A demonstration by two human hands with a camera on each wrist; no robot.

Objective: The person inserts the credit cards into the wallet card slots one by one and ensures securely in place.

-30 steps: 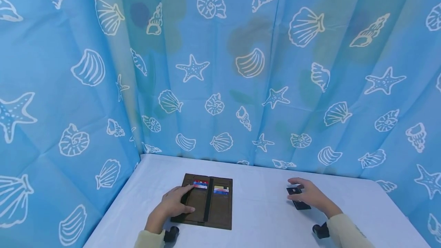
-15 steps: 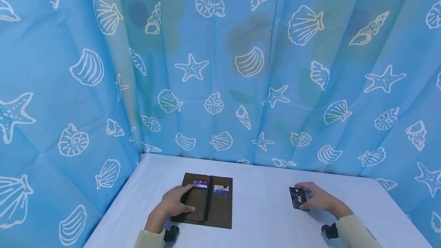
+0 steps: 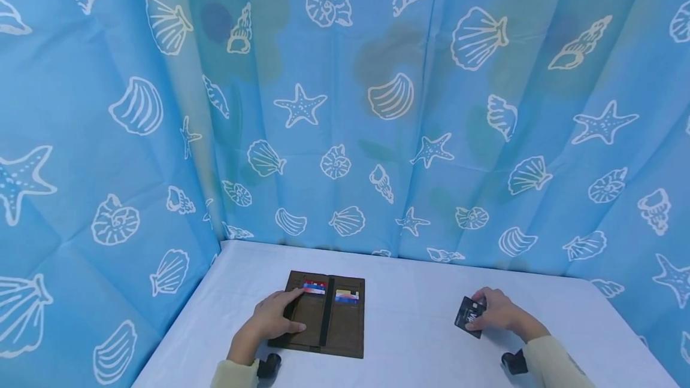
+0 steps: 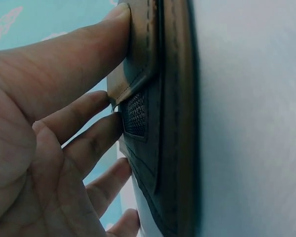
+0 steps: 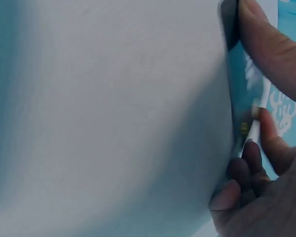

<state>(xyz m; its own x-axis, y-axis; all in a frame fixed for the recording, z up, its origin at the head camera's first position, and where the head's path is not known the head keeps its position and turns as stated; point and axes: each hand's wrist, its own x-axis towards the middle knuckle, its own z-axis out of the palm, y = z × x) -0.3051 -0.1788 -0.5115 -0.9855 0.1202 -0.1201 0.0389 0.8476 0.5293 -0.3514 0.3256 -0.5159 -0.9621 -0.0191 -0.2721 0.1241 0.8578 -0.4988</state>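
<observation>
A brown wallet [image 3: 345, 331] lies spread flat on the white table, a dark strap running down its middle. Cards [image 3: 314, 288] show in its left pocket and another card [image 3: 347, 297] in its right one. My left hand [image 3: 272, 315] rests on the wallet's left half, fingers fairly straight; in the left wrist view the thumb and fingertips touch a flap of the wallet [image 4: 153, 64]. Over at the right, my right hand [image 3: 498, 311] pinches a black card [image 3: 468, 316] marked "Vip" between thumb and fingers. The card looks tilted; whether it touches the table I cannot tell.
The white tablecloth [image 3: 409, 328] spreads between the two hands. A blue curtain [image 3: 345, 190] with shell and starfish prints hangs behind the table and along its left side. Black camera mounts [image 3: 514, 362] sit at the wrists.
The black card lay flat under my right fingers; now they hold it and it has turned. My right hand has shifted slightly right. My left hand and the wallet stay put.
</observation>
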